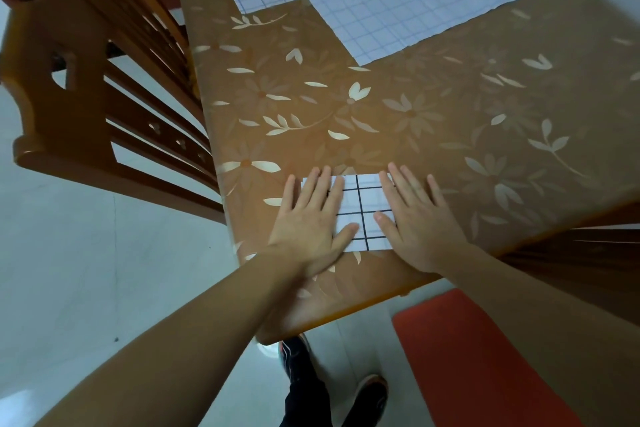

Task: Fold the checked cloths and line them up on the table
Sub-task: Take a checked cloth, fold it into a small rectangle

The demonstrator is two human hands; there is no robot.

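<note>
No writing can be read. The table (433, 135) is cut off at the right. Unfolded checked cloths (391, 0) lie well beyond the hands, cropped above. The folded cloth (363, 211) is partly hidden beneath the left hand (308, 222) and right hand (415, 222), both spread flat.

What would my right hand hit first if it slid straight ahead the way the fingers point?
Mostly bare flowered tablecloth. The right hand points up and slightly left, so it would probably first reach the unfolded checked cloth farther up the table.
</note>
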